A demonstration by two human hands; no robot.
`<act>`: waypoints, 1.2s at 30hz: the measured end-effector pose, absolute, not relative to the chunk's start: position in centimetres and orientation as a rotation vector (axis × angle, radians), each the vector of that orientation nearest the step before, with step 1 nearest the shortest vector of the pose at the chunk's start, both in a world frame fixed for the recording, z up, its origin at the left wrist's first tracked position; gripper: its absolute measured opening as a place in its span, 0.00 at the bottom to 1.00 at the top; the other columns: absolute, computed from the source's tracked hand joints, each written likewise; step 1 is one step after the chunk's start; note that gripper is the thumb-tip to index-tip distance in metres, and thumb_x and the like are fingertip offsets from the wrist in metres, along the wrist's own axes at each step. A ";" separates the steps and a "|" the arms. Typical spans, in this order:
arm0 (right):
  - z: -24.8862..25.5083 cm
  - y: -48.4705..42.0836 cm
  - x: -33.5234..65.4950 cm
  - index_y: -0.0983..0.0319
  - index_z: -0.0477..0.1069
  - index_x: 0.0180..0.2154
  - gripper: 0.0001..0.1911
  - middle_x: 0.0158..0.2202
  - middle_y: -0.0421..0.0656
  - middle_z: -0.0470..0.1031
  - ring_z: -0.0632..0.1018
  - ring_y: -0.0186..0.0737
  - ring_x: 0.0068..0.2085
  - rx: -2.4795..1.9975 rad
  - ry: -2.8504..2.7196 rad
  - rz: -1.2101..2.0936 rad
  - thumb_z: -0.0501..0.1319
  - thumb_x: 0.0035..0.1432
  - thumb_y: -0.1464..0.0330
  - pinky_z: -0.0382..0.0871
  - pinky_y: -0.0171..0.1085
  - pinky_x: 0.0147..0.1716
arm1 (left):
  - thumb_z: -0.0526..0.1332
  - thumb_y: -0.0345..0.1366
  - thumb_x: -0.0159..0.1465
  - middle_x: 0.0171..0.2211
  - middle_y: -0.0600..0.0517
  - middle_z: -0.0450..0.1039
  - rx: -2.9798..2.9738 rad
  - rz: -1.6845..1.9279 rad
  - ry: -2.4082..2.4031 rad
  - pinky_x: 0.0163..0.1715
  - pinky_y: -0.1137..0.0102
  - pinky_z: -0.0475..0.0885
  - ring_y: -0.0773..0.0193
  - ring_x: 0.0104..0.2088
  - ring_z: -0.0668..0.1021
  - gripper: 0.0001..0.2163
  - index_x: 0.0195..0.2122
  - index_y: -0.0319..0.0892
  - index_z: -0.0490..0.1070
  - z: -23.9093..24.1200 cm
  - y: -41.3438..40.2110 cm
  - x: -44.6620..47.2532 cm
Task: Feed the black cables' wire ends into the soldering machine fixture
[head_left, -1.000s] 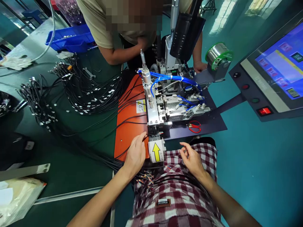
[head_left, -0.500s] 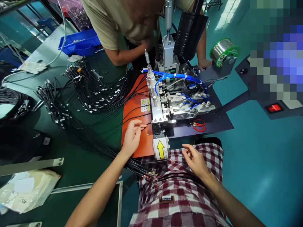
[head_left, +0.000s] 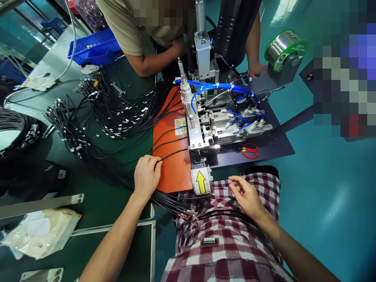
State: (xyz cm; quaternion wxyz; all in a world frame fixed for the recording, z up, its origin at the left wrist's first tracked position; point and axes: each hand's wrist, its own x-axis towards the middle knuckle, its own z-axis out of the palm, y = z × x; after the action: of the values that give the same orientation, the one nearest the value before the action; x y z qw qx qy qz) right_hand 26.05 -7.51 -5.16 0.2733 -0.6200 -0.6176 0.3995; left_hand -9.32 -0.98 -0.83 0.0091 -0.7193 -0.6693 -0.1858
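My left hand (head_left: 147, 175) rests at the left edge of the orange mat (head_left: 173, 172), fingers pinched on a black cable (head_left: 172, 154) that runs right into the metal soldering fixture (head_left: 202, 133). My right hand (head_left: 246, 194) hovers over my checked lap, fingers curled round a thin wire whose stripped end points left toward the yellow-arrow block (head_left: 201, 181). A bundle of black cables with coloured stripped ends (head_left: 188, 213) lies across my lap.
Another person in a beige shirt (head_left: 132, 23) leans over the far side of the machine, a hand (head_left: 257, 68) by it. Black cable bundles (head_left: 96, 113) cover the green bench. Red snips (head_left: 249, 150), a solder spool (head_left: 283, 45), a blue bin (head_left: 94, 49).
My left hand has drawn back leftward from the fixture's clamp to the mat's left edge, pulling the black cable along. My right hand stayed over my lap.
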 end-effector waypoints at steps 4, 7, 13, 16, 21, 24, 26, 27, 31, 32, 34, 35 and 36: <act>-4.8 -7.4 26.1 0.61 0.71 0.46 0.13 0.32 0.43 0.74 0.72 0.36 0.27 -1.665 -1.613 1.079 0.55 0.64 0.63 0.67 0.35 0.28 | 0.55 0.37 0.65 0.32 0.47 0.73 -2.153 -0.422 -2.199 0.33 0.64 0.67 0.55 0.35 0.74 0.10 0.37 0.43 0.75 0.2 0.5 -9.3; -3.9 -7.4 25.7 0.61 0.71 0.45 0.12 0.32 0.42 0.74 0.72 0.35 0.29 -1.614 -1.560 1.196 0.56 0.63 0.63 0.66 0.33 0.27 | 0.55 0.37 0.65 0.36 0.47 0.75 -2.183 -0.319 -2.204 0.31 0.65 0.66 0.56 0.34 0.75 0.11 0.45 0.43 0.73 1.3 -1.1 -8.1; -1.6 -7.6 23.6 0.62 0.73 0.37 0.09 0.29 0.41 0.74 0.71 0.34 0.27 -1.461 -1.611 1.478 0.58 0.61 0.64 0.65 0.32 0.26 | 0.56 0.31 0.66 0.35 0.47 0.74 -2.969 -0.617 -1.616 0.37 0.69 0.69 0.62 0.35 0.75 0.07 0.43 0.41 0.71 2.8 -8.0 -2.3; -0.2 -7.5 22.6 0.62 0.72 0.32 0.07 0.29 0.41 0.75 0.72 0.34 0.28 -1.385 -1.658 1.463 0.59 0.60 0.67 0.65 0.32 0.27 | 0.55 0.31 0.66 0.41 0.45 0.75 -3.029 -0.696 -1.489 0.41 0.65 0.70 0.59 0.42 0.75 0.11 0.50 0.42 0.68 3.2 -9.0 0.5; 2.5 -6.4 21.6 0.61 0.73 0.32 0.06 0.29 0.41 0.73 0.72 0.34 0.30 -1.193 -1.642 1.398 0.59 0.61 0.68 0.67 0.34 0.32 | 0.53 0.35 0.68 0.38 0.48 0.76 -3.265 -1.035 -2.044 0.38 0.68 0.72 0.62 0.37 0.76 0.09 0.47 0.43 0.69 4.2 -7.2 2.3; 2.5 -5.4 21.3 0.61 0.72 0.36 0.10 0.28 0.39 0.71 0.69 0.30 0.23 -1.214 -1.340 1.635 0.58 0.62 0.62 0.65 0.31 0.22 | 0.55 0.41 0.67 0.25 0.54 0.71 -2.946 -1.487 -2.820 0.22 0.75 0.67 0.70 0.22 0.71 0.09 0.39 0.42 0.70 4.4 -6.0 2.5; 2.1 -4.9 21.0 0.62 0.71 0.36 0.13 0.27 0.38 0.70 0.66 0.28 0.20 -1.225 -1.156 1.755 0.59 0.60 0.59 0.62 0.29 0.18 | 0.57 0.43 0.65 0.23 0.56 0.68 -2.698 -1.714 -3.105 0.18 0.76 0.63 0.72 0.19 0.67 0.10 0.39 0.41 0.69 4.3 -5.4 2.7; 1.8 -4.6 20.8 0.62 0.71 0.35 0.13 0.26 0.38 0.70 0.66 0.27 0.20 -1.226 -1.106 1.778 0.60 0.59 0.58 0.62 0.29 0.17 | 0.58 0.43 0.65 0.24 0.56 0.68 -2.641 -1.795 -3.164 0.18 0.77 0.63 0.73 0.19 0.67 0.11 0.41 0.41 0.68 4.2 -5.2 2.7; 1.4 -3.9 20.2 0.63 0.71 0.33 0.13 0.25 0.37 0.69 0.65 0.27 0.20 -1.193 -1.044 1.805 0.64 0.55 0.58 0.61 0.29 0.18 | 0.58 0.43 0.65 0.24 0.56 0.66 -2.604 -1.951 -3.218 0.19 0.77 0.61 0.73 0.20 0.65 0.14 0.46 0.40 0.67 3.9 -4.8 2.7; 1.5 -3.7 20.1 0.63 0.71 0.33 0.13 0.25 0.37 0.69 0.66 0.27 0.20 -1.188 -1.044 1.810 0.65 0.54 0.58 0.61 0.29 0.19 | 0.58 0.44 0.65 0.24 0.56 0.66 -2.604 -1.947 -3.228 0.19 0.77 0.61 0.73 0.20 0.65 0.14 0.46 0.40 0.67 3.9 -4.8 2.7; 1.5 -3.3 20.1 0.63 0.71 0.31 0.14 0.26 0.37 0.69 0.66 0.27 0.21 -1.197 -1.062 1.806 0.65 0.53 0.58 0.62 0.29 0.19 | 0.58 0.44 0.65 0.24 0.56 0.67 -2.606 -1.901 -3.252 0.18 0.77 0.60 0.73 0.20 0.65 0.15 0.47 0.40 0.67 4.0 -4.7 2.6; 1.5 -3.2 20.2 0.63 0.71 0.31 0.14 0.26 0.38 0.69 0.66 0.27 0.21 -1.209 -1.078 1.796 0.66 0.53 0.58 0.62 0.30 0.19 | 0.58 0.44 0.64 0.24 0.55 0.67 -2.607 -1.872 -3.266 0.18 0.77 0.60 0.73 0.20 0.65 0.15 0.47 0.40 0.67 4.0 -4.7 2.6; 1.5 -3.1 20.2 0.63 0.71 0.30 0.14 0.26 0.38 0.69 0.66 0.28 0.21 -1.224 -1.097 1.786 0.66 0.53 0.58 0.62 0.30 0.19 | 0.58 0.44 0.64 0.24 0.55 0.67 -2.611 -1.847 -3.279 0.18 0.77 0.59 0.73 0.19 0.65 0.15 0.48 0.40 0.67 4.1 -4.7 2.5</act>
State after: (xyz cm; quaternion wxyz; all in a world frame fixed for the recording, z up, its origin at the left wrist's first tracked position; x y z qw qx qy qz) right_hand 20.24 -3.09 1.51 0.3496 -0.4726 -0.4235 0.6893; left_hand 2.54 -4.72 4.07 -0.6588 -0.4288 -0.5386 -0.3034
